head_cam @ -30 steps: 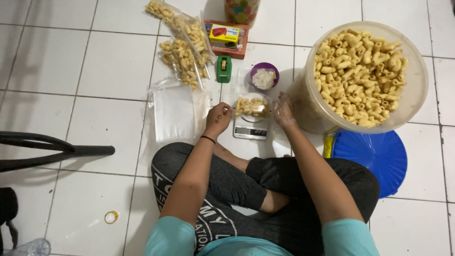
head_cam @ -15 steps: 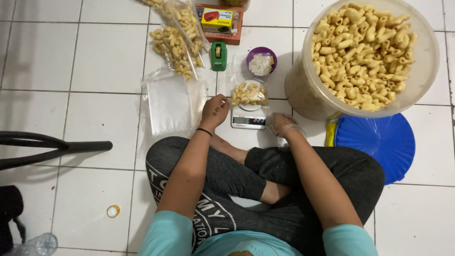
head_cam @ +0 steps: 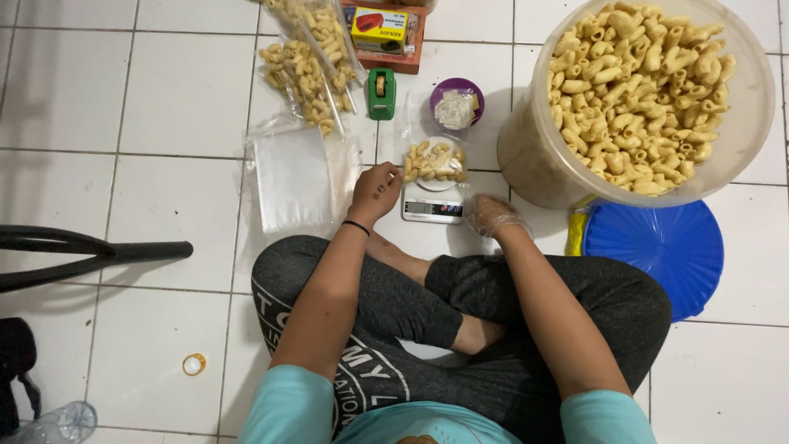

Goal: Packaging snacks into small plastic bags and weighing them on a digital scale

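White tile floor (head_cam: 164,90): carries everything in the head view.
Scale (head_cam: 432,203): small and grey, on the floor just ahead of the crossed legs.
Snack bag (head_cam: 434,161): clear, part-filled with yellow curls, on the scale pan.
Left hand (head_cam: 375,191): bare, fingers curled together, fingertips just beside the bag's left edge.
Right hand (head_cam: 493,215): in a clear plastic glove, fingers loosely curled, holding nothing, just right of the scale.
Tub (head_cam: 744,131): large, full of curls, near the right hand.
Blue lid (head_cam: 657,247): flat below the tub.

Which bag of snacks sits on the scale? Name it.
The small bag of snacks by the left hand rests on the white scale. The other filled bags lie on the floor tiles, farther away.
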